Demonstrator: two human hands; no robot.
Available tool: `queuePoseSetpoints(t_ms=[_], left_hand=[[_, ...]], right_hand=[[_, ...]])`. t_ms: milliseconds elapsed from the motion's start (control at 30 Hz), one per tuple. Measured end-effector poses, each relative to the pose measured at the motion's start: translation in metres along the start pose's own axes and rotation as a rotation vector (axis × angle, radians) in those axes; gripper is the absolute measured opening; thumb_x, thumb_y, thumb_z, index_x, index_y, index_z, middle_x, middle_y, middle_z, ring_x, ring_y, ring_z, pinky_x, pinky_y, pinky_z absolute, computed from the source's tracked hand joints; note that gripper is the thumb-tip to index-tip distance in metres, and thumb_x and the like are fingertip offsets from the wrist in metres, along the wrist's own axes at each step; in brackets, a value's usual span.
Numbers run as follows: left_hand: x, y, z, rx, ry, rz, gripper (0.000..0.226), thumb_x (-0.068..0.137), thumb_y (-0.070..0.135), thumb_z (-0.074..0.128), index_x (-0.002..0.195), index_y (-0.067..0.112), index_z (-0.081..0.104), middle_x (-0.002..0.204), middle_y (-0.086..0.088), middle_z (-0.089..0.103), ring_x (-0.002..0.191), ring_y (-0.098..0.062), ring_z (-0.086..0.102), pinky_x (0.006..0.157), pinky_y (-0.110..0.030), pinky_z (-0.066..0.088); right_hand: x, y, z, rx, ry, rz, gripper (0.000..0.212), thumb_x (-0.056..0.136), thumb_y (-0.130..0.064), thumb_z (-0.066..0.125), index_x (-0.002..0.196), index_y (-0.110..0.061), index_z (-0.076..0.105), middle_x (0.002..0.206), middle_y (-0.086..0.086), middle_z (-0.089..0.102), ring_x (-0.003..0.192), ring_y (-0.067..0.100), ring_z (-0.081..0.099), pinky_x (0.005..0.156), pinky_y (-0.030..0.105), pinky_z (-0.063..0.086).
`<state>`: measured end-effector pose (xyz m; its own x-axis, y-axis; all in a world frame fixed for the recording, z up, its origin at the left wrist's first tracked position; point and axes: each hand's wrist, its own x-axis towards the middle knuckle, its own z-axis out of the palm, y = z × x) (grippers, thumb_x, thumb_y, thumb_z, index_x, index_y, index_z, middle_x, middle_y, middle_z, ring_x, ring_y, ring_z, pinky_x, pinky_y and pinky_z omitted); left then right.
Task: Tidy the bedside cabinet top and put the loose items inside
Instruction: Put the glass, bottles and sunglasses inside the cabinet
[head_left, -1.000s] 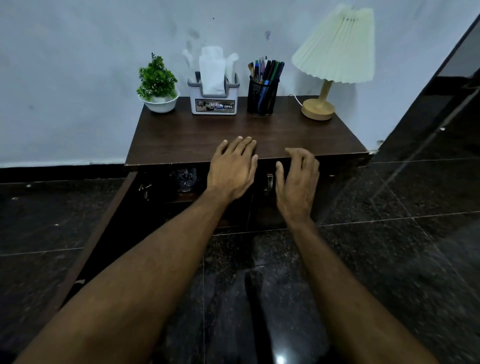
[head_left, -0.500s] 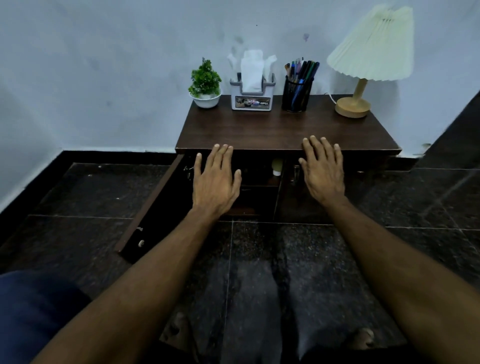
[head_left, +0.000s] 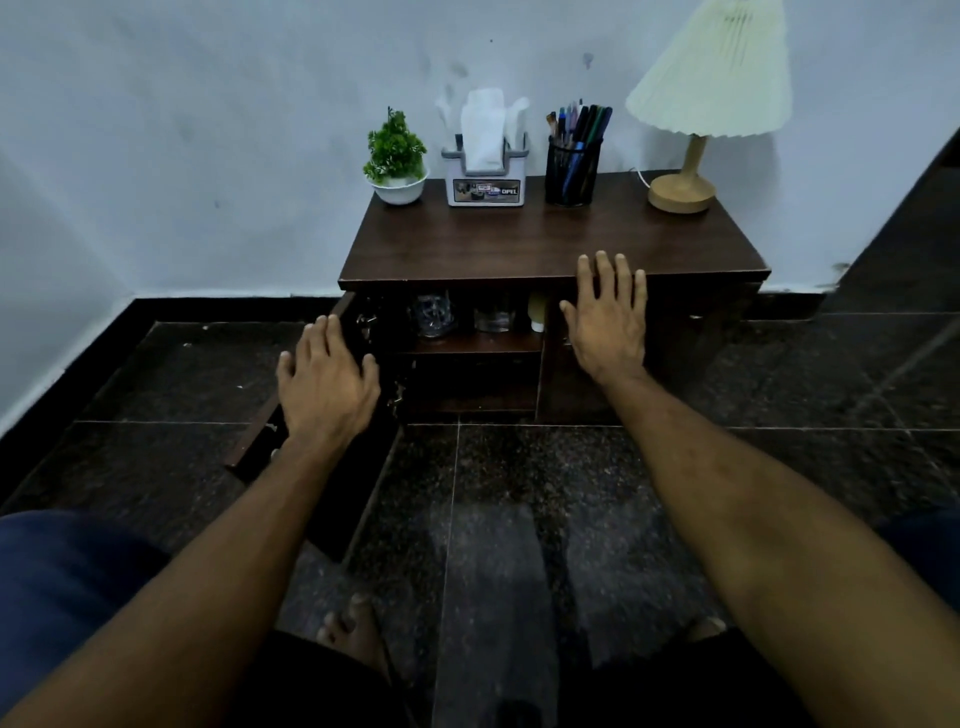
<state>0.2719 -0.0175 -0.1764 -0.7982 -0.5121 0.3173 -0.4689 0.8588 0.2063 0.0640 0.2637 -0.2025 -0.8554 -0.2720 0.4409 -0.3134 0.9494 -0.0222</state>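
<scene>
A dark wooden bedside cabinet (head_left: 519, 244) stands against the wall. Along the back of its top are a small green plant in a white bowl (head_left: 396, 156), a tissue holder (head_left: 485, 169), a black mesh pen cup (head_left: 573, 161) and a pleated lamp (head_left: 696, 124). The left door (head_left: 306, 415) is swung wide open. On the inner shelf stand glass items (head_left: 434, 314) and a small pale bottle (head_left: 536, 312). My left hand (head_left: 324, 384) is flat and empty over the open door. My right hand (head_left: 608, 317) is spread in front of the closed right door, fingertips at the top's front edge.
Dark polished stone tiles cover the floor (head_left: 519, 493). A pale wall (head_left: 208, 130) rises behind the cabinet, with a black skirting strip (head_left: 208, 306). My bare foot (head_left: 353, 623) and blue-clad knee (head_left: 62, 582) are at the bottom of the view.
The view has pulled back from the cabinet. My left hand moved left and down over the open door. My right hand stayed near the front edge on the right side.
</scene>
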Motion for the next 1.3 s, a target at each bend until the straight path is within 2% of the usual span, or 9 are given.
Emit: queuePoseSetpoints(t_ms=[200,400,533,700,800,967,1133,1233,1300], left_hand=[[0.002,0.009,-0.001,0.045,-0.052,-0.064,0.064,0.1,0.034,0.051,0.152,-0.002,0.039,0.159,-0.022,0.041,0.143,-0.041,0.038,0.11,-0.061,0.037],[0.004,0.008,-0.003,0.066,-0.1,-0.074,0.058,0.093,0.015,0.055,0.145,-0.008,0.044,0.154,-0.025,0.046,0.133,-0.047,0.041,0.1,-0.059,0.044],[0.006,0.012,-0.006,0.028,-0.123,-0.084,0.051,0.09,0.005,0.05,0.14,-0.007,0.047,0.147,-0.025,0.05,0.129,-0.047,0.039,0.1,-0.056,0.047],[0.001,0.03,-0.011,-0.071,-0.111,-0.136,0.046,0.09,0.001,0.047,0.136,-0.005,0.051,0.139,-0.022,0.055,0.128,-0.045,0.041,0.102,-0.05,0.044],[0.0,0.042,-0.011,-0.12,-0.124,-0.165,0.043,0.09,0.001,0.046,0.132,-0.007,0.052,0.138,-0.023,0.055,0.128,-0.044,0.041,0.105,-0.048,0.041],[-0.006,0.062,-0.011,-0.267,-0.113,-0.229,0.052,0.096,0.004,0.046,0.147,-0.002,0.044,0.152,-0.017,0.047,0.135,-0.039,0.038,0.107,-0.048,0.041],[-0.006,0.074,-0.004,-0.427,-0.078,-0.328,0.053,0.1,0.012,0.044,0.153,0.01,0.041,0.16,-0.006,0.042,0.141,-0.035,0.038,0.107,-0.053,0.044],[-0.007,0.082,0.004,-0.56,-0.077,-0.395,0.056,0.104,0.019,0.045,0.159,0.017,0.033,0.165,-0.003,0.035,0.146,-0.035,0.037,0.115,-0.049,0.036],[-0.005,0.087,0.009,-0.687,-0.075,-0.485,0.061,0.105,0.023,0.049,0.162,0.018,0.027,0.164,-0.007,0.037,0.146,-0.036,0.039,0.118,-0.047,0.035]], right_hand=[[-0.002,-0.005,0.0,0.007,0.01,0.018,0.067,0.104,-0.046,0.044,0.16,-0.014,0.026,0.165,0.016,0.029,0.156,0.037,0.019,0.126,0.058,0.014],[-0.002,-0.01,0.002,0.012,0.022,0.05,0.068,0.103,-0.045,0.048,0.16,-0.014,0.027,0.166,0.016,0.028,0.156,0.038,0.018,0.127,0.057,0.012],[-0.001,-0.01,0.005,0.013,0.04,0.056,0.068,0.103,-0.045,0.049,0.159,-0.014,0.027,0.165,0.017,0.028,0.156,0.038,0.018,0.127,0.058,0.012],[-0.001,-0.011,0.007,0.016,0.057,0.056,0.069,0.102,-0.044,0.051,0.159,-0.013,0.028,0.165,0.018,0.029,0.156,0.038,0.018,0.126,0.059,0.013],[-0.001,-0.011,0.008,0.012,0.059,0.059,0.069,0.102,-0.044,0.05,0.159,-0.013,0.027,0.165,0.018,0.028,0.156,0.038,0.017,0.126,0.059,0.013],[-0.003,-0.012,0.007,0.02,0.087,0.058,0.069,0.101,-0.042,0.051,0.158,-0.011,0.028,0.164,0.019,0.029,0.155,0.039,0.019,0.125,0.06,0.015],[-0.002,-0.012,0.008,0.023,0.093,0.056,0.071,0.1,-0.043,0.053,0.158,-0.011,0.028,0.163,0.019,0.03,0.155,0.039,0.019,0.125,0.061,0.016],[-0.003,-0.012,0.008,0.026,0.099,0.058,0.07,0.1,-0.043,0.052,0.158,-0.011,0.028,0.163,0.019,0.029,0.155,0.039,0.019,0.125,0.061,0.016],[-0.003,-0.012,0.008,0.021,0.103,0.055,0.07,0.1,-0.043,0.051,0.158,-0.011,0.028,0.163,0.018,0.029,0.155,0.039,0.02,0.125,0.06,0.016]])
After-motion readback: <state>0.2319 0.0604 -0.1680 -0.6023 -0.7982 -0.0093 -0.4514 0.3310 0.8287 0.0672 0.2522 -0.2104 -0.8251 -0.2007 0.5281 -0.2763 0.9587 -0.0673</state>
